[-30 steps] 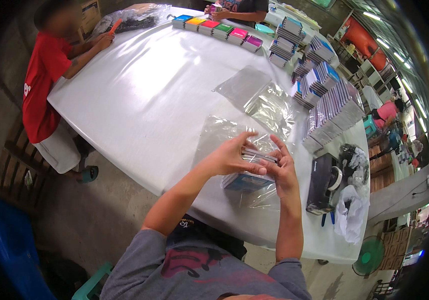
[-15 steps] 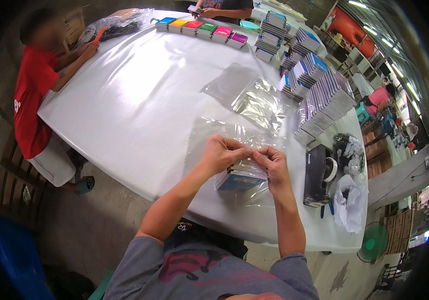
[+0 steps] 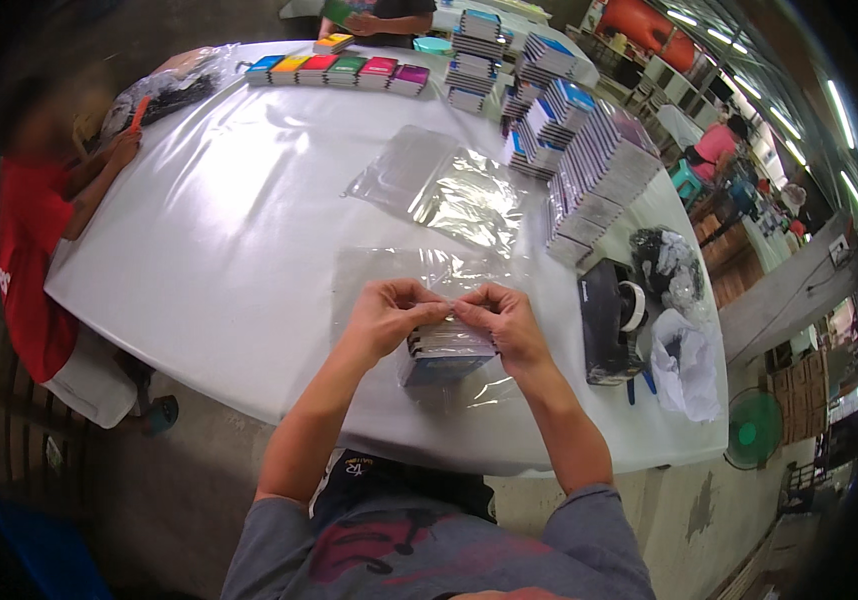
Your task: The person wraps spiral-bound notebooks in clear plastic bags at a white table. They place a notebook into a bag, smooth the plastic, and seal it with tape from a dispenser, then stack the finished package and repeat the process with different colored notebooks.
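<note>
A stack of spiral-bound notebooks [image 3: 446, 369] with a blue cover lies near the front edge of the table, under clear plastic. Above it, the thumb and fingers of my left hand [image 3: 394, 315] pinch the clear plastic bag [image 3: 374, 270]. My right hand [image 3: 507, 325] pinches the same plastic, and the fingertips of both hands nearly meet over the stack. Whether a small piece of tape is between the fingertips cannot be made out. More flat clear plastic bags [image 3: 464, 197] lie just beyond.
Right of my hands stand a black tape dispenser [image 3: 604, 325], a crumpled white bag [image 3: 684, 365] and tall notebook stacks [image 3: 594, 180]. Coloured notebooks [image 3: 344, 70] line the far edge. A person in red [image 3: 34, 240] holds an orange object at the left; another person handles notebooks at the far side.
My view has shifted, so the table's things sit further left. Both hands still pinch the plastic over the stack. Across the table, the far person now holds a green notebook, and a yellow one lies nearby.
</note>
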A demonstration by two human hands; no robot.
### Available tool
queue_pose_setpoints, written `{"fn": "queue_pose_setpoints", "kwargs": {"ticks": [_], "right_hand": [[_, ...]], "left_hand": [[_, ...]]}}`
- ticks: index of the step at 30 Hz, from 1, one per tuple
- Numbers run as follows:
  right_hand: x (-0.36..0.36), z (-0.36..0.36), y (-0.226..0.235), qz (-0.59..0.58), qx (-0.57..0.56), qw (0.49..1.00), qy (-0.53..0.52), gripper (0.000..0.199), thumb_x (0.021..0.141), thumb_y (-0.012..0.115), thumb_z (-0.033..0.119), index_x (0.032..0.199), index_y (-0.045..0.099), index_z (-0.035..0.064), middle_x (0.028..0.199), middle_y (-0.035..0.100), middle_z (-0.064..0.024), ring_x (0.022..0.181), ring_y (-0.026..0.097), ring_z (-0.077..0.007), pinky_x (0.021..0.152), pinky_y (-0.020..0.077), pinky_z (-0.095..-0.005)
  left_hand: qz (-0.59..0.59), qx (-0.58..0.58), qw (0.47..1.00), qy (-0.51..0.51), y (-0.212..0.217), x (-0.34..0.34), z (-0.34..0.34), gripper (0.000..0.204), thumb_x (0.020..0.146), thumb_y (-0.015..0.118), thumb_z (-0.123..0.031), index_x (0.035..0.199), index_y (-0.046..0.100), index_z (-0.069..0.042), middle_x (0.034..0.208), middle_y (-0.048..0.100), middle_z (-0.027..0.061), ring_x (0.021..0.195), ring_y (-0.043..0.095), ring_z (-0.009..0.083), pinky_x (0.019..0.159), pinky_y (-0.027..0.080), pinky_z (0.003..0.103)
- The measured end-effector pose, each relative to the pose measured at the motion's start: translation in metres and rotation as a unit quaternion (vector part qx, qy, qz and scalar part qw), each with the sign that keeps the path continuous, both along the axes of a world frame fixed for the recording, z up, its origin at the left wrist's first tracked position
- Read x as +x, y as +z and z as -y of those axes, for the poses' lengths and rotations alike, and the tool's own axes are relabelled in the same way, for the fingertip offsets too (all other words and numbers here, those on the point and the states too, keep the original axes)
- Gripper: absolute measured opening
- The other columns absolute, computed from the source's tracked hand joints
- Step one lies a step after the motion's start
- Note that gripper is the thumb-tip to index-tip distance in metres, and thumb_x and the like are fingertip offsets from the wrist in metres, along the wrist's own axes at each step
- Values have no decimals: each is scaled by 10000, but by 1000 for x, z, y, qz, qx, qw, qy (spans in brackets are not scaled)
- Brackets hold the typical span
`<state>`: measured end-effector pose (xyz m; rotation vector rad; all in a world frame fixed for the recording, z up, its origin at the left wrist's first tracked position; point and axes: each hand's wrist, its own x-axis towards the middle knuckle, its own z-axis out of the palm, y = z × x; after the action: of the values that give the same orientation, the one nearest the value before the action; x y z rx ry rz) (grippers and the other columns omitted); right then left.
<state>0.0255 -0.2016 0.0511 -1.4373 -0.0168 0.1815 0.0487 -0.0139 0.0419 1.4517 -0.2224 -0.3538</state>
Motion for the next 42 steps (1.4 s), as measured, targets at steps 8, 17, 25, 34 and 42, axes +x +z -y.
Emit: {"fn": "queue_pose_setpoints", "kwargs": {"ticks": [8,17,25,34,42], "right_hand": [[-3,-1,3,-29,-9,999,-14,79,819,696,73,844,663,6,767,650,-41,662,571,-59,593,450,-198],[12,6,4,6,-72,997,31,113,825,705,121,850,662,19,779,643,-21,720,579,-69,651,465,-214],[1,5,21,201,-263,944,11,141,736,759,105,866,707,86,1012,631,-79,941,613,-189,788,493,-284],[-12,-1,16,350,-346,866,-86,167,660,779,113,813,731,158,1298,488,-70,1198,466,-287,979,364,-458],[-22,-7,33,350,-514,782,-37,67,751,691,136,807,692,172,1374,426,6,1311,360,-240,1022,212,-626]], "left_hand": [[23,-34,998,50,-15,-7,12,160,809,706,-114,726,597,-31,717,632,19,653,544,49,596,437,205],[165,108,978,70,7,0,13,137,763,728,-143,753,619,-60,731,653,10,802,612,124,652,431,275],[370,330,855,154,21,-17,13,189,673,719,-116,826,630,-183,744,636,-53,1082,526,190,888,229,464],[330,306,889,85,43,-32,2,934,707,749,-203,1455,201,-92,842,704,-41,1187,498,150,898,210,459],[402,426,809,39,44,-63,0,1078,697,747,-217,1479,25,-46,1089,659,4,1205,494,110,906,176,487]]}}
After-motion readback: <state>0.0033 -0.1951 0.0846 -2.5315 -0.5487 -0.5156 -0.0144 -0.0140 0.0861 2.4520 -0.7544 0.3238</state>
